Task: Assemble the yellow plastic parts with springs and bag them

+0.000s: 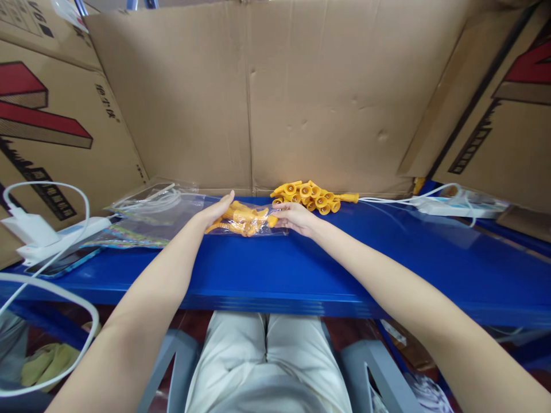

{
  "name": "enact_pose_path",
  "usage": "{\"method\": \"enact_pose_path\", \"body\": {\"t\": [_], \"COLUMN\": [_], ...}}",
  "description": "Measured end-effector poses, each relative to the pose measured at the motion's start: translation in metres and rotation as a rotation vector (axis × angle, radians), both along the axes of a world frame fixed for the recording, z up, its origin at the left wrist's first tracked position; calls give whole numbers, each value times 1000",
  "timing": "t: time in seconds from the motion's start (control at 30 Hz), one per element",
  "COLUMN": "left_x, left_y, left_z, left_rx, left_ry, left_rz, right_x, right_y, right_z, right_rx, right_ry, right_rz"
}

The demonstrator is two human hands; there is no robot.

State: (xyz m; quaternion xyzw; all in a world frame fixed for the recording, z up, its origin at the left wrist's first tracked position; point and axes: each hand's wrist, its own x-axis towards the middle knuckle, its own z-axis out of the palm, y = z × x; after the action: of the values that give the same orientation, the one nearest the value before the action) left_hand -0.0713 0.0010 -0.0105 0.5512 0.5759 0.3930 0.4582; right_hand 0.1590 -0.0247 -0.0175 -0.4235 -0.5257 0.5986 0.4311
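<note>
A clear plastic bag [258,228] with several yellow trumpet-shaped plastic pieces [243,217] in it lies over the blue shelf top, between my hands. My left hand [217,211] grips the bag at its left end, thumb up, its other fingers mostly hidden. At the right end, my right hand [297,218] is closed, its fingertips pinching a yellow trumpet-shaped piece [272,221] at the bag's edge. Whether they also hold the film there is hard to see. Behind my right hand sits a pile of the same yellow pieces [312,192], many with flared ends facing me.
A cardboard sheet [310,97] stands along the back of the blue shelf [275,269]. To the left are flat clear bags [150,221], a phone [62,263] and a white power strip [69,235] with cables. Another power strip [460,206] lies at right.
</note>
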Motion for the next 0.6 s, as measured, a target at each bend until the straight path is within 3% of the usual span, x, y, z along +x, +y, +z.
{"method": "enact_pose_path", "body": {"t": [0.1, 0.27, 0.47, 0.6], "left_x": [0, -1, 1, 1], "left_y": [0, -5, -4, 3], "left_z": [1, 5, 5, -1], "left_rx": [-28, -137, -111, 5], "left_ry": [-32, -89, -80, 65], "left_rz": [-30, -95, -73, 15], "right_x": [-3, -6, -13, -14], "right_y": [-6, -10, -1, 3], "right_z": [6, 6, -13, -18], "right_rx": [-40, 39, 128, 118], "right_ry": [12, 76, 30, -23], "right_rz": [10, 4, 39, 49]}}
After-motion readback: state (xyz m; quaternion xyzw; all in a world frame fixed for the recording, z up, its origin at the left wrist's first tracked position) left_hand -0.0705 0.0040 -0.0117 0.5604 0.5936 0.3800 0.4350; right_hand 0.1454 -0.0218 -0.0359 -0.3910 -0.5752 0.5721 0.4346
